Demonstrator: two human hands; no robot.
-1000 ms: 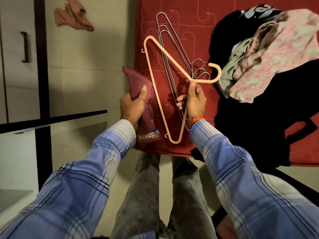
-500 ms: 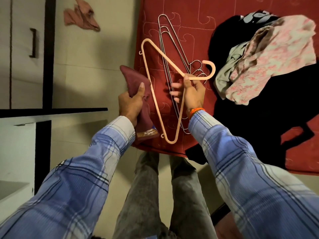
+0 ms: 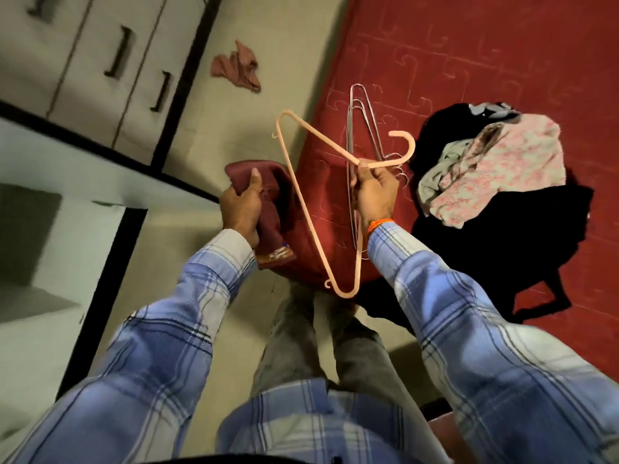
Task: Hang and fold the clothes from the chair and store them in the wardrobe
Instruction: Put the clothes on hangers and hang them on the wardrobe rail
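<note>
Head view: left hand [image 3: 240, 209] grips a folded maroon garment [image 3: 272, 209], thumb pressed on top, held over the floor beside the red bedspread [image 3: 469, 61]. Right hand [image 3: 375, 192] pinches a peach hanger [image 3: 301, 202] at its neck — hook pointing right, triangle hanging down-left. Wire hangers [image 3: 360, 135] lie on the bedspread just behind it. Pile of clothes [image 3: 495, 165] — pink floral on black — sits to the right. Wardrobe [image 3: 110, 72] doors upper left; small cloth [image 3: 237, 70] on the floor.
</note>
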